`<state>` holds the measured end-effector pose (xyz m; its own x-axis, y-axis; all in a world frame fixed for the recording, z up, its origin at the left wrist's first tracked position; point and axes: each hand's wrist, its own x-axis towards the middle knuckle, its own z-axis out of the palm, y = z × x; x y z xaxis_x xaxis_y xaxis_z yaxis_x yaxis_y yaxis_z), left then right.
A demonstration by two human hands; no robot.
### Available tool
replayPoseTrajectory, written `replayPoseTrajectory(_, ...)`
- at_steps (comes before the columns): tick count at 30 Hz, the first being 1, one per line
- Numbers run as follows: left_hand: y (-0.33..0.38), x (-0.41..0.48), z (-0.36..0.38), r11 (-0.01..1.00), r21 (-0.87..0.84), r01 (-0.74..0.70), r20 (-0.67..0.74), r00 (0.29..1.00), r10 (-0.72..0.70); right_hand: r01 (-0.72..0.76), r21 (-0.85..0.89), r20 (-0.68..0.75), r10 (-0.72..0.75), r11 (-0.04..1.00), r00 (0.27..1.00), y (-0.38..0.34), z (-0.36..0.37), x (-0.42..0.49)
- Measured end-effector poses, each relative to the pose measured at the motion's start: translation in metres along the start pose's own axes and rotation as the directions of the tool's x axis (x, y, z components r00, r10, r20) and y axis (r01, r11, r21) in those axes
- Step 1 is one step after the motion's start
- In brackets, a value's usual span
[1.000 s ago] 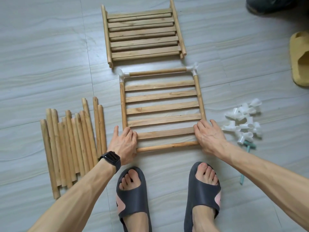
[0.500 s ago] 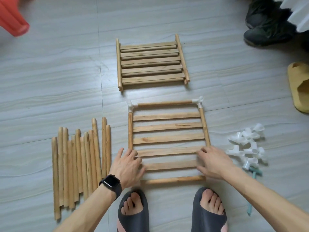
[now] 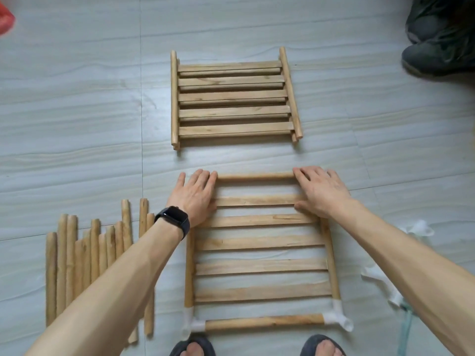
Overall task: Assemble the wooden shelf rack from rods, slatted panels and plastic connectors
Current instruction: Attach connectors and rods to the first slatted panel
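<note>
Head view: panel [image 3: 259, 265] turned round, hands [image 3: 195, 195] [image 3: 321, 192] at far rod [image 3: 254, 176].

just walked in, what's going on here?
A person is building a wooden rack on the floor. The left hand and right hand lie flat on the far corners of a slatted panel, at the ends of its far rod. The near rod sits in white connectors at both near corners; the far corners are hidden under the hands. Stacked panels lie beyond, loose rods to the left, and spare connectors to the right.
</note>
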<state>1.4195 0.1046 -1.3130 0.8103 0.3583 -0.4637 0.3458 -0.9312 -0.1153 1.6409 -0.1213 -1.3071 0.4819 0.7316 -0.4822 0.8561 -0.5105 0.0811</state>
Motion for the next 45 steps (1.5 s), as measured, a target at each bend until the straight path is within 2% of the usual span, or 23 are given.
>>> replayPoseTrajectory(4,0.003,0.0,0.021,0.999,0.038,-0.027,-0.101,0.994,0.031,0.095,-0.101,-0.073,-0.102,0.99,0.992,0.004,0.02,-0.005)
replayPoseTrajectory(7,0.004,0.0,0.024,0.999,0.039,-0.026,-0.103,0.994,0.03,0.108,-0.13,-0.08,-0.119,0.986,0.99,0.004,0.019,-0.007)
replayPoseTrajectory(10,0.007,0.003,0.021,1.0,-0.002,-0.024,-0.073,0.997,0.024,0.064,-0.137,0.008,-0.063,0.989,0.998,-0.001,0.011,-0.006)
replayPoseTrajectory(13,0.008,-0.011,0.014,0.996,-0.089,-0.001,-0.056,0.998,-0.004,-0.057,-0.114,0.034,0.061,0.992,0.998,-0.018,0.006,-0.012)
replayPoseTrajectory(15,0.009,-0.033,0.021,0.973,-0.222,0.057,-0.128,0.988,-0.087,-0.107,0.009,-0.024,0.108,0.994,0.994,-0.042,0.008,-0.023)
replayPoseTrajectory(17,0.009,-0.066,0.038,0.899,-0.397,0.187,-0.198,0.939,-0.283,-0.063,0.132,-0.068,0.072,0.989,0.995,-0.079,0.015,-0.042)
replayPoseTrajectory(19,0.004,-0.103,0.057,0.776,-0.512,0.369,-0.138,0.856,-0.498,0.047,0.178,-0.059,-0.037,0.983,0.998,-0.123,0.029,-0.065)
replayPoseTrajectory(21,-0.002,-0.139,0.076,0.698,-0.487,0.525,-0.021,0.792,-0.61,0.157,0.177,-0.008,-0.158,0.972,0.987,-0.162,0.045,-0.086)
replayPoseTrajectory(22,-0.005,-0.153,0.083,0.7,-0.432,0.569,0.006,0.778,-0.628,0.203,0.163,0.027,-0.21,0.966,0.977,-0.177,0.053,-0.094)
replayPoseTrajectory(27,-0.007,-0.178,0.094,0.809,-0.214,0.547,0.058,0.834,-0.548,0.277,0.099,0.146,-0.29,0.956,0.946,-0.194,0.068,-0.109)
replayPoseTrajectory(29,-0.005,-0.175,0.087,0.807,-0.181,0.562,0.113,0.827,-0.55,0.308,0.072,0.183,-0.316,0.949,0.931,-0.189,0.059,-0.108)
replayPoseTrajectory(32,-0.004,-0.168,0.069,0.762,-0.245,0.6,0.228,0.799,-0.556,0.32,0.116,0.259,-0.339,0.94,0.904,-0.183,0.036,-0.101)
replayPoseTrajectory(34,-0.005,-0.165,0.056,0.71,-0.372,0.598,0.235,0.8,-0.551,0.236,0.321,0.198,-0.309,0.917,0.93,-0.185,0.021,-0.098)
replayPoseTrajectory(35,-0.005,-0.165,0.049,0.694,-0.442,0.568,0.194,0.816,-0.544,0.159,0.479,0.14,-0.253,0.864,0.957,-0.187,0.013,-0.096)
replayPoseTrajectory(36,-0.002,-0.167,0.044,0.688,-0.509,0.518,0.137,0.838,-0.529,0.06,0.653,0.108,-0.172,0.755,0.979,-0.189,0.004,-0.095)
replayPoseTrajectory(37,0.001,-0.168,0.038,0.679,-0.574,0.457,0.072,0.855,-0.514,-0.049,0.814,0.127,-0.096,0.578,0.987,-0.191,-0.006,-0.093)
replayPoseTrajectory(38,0.006,-0.169,0.032,0.669,-0.631,0.394,0.01,0.866,-0.5,-0.157,0.923,0.191,-0.065,0.35,0.979,-0.192,-0.015,-0.091)
replayPoseTrajectory(39,0.01,-0.168,0.026,0.668,-0.667,0.328,-0.057,0.872,-0.485,-0.253,0.958,0.265,-0.086,0.132,0.96,-0.193,-0.024,-0.087)
replayPoseTrajectory(40,0.016,-0.165,0.023,0.68,-0.687,0.255,-0.133,0.876,-0.463,-0.312,0.95,0.308,-0.113,-0.018,0.945,-0.193,-0.031,-0.082)
replayPoseTrajectory(41,0.021,-0.16,0.021,0.691,-0.702,0.173,-0.206,0.879,-0.43,-0.321,0.943,0.311,-0.111,-0.091,0.944,-0.191,-0.037,-0.076)
replayPoseTrajectory(42,0.027,-0.152,0.019,0.692,-0.716,0.091,-0.267,0.88,-0.392,-0.284,0.953,0.277,-0.074,-0.106,0.958,-0.189,-0.041,-0.068)
replayPoseTrajectory(43,0.032,-0.144,0.018,0.688,-0.725,0.022,-0.314,0.879,-0.359,-0.219,0.972,0.218,-0.019,-0.088,0.976,-0.185,-0.046,-0.061)
replayPoseTrajectory(45,0.038,-0.124,0.02,0.702,-0.711,-0.035,-0.38,0.859,-0.342,-0.082,0.996,0.076,0.117,0.044,0.99,-0.175,-0.057,-0.046)
